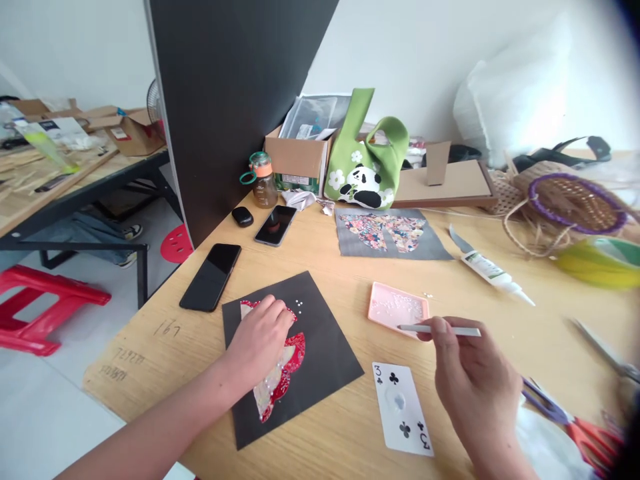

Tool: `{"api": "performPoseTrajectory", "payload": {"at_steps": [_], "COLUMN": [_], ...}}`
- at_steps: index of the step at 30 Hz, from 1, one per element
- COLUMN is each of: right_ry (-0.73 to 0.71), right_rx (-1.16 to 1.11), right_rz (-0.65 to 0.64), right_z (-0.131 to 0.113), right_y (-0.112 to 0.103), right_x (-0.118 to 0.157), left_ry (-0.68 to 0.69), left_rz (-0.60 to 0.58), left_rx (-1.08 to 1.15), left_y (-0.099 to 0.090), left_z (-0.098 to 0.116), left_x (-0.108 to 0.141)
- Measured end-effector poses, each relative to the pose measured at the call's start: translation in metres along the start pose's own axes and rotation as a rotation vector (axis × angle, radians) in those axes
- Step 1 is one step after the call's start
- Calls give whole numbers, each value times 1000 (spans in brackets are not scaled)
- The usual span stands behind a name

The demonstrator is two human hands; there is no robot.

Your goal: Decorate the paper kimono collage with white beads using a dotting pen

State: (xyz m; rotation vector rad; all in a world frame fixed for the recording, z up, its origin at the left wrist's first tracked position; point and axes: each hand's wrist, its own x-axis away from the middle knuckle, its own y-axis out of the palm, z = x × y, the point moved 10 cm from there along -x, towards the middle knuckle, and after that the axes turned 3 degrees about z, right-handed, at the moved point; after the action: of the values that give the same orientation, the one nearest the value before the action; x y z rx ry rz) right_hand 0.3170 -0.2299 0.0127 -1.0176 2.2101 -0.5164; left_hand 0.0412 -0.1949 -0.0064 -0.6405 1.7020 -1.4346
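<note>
My left hand rests on a red and beige fabric piece lying on a black sheet; its fingers are bent together and whatever may be under the fingertips is hidden. A few tiny white beads lie beside it on the sheet. Between the thumb and fingers of my right hand is a thin white stick, its tip over the near edge of a pink tray with small clear beads. Below the tray, a three of clubs card bears a whitish blob.
Two phones, a black mouse and a bottle stand left. Behind are a patterned fabric piece on grey and a green panda bag. A glue tube, scissors and yellow tape lie right.
</note>
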Motion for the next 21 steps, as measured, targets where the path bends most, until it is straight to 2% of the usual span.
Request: {"api": "performPoseTrajectory", "payload": {"at_steps": [7,14,17,21], "right_ry": [-66,-116,-136,-150], "right_rx": [-9,22,25,34], "right_rz": [-2,8,29,51], "right_z": [-8,-9,-11,-11], "right_y": [-3,-4,-7,-10], "right_x": [-1,0,-1,-2], "left_ry": [76,91,52,-95], "left_rz": [-46,-44,-6,82], "left_rx": [-103,-112,-40,86], "left_y": [10,6,-3,-24], "left_z": [8,16,8,-21], "left_x": [-3,-7,-9,-10]}}
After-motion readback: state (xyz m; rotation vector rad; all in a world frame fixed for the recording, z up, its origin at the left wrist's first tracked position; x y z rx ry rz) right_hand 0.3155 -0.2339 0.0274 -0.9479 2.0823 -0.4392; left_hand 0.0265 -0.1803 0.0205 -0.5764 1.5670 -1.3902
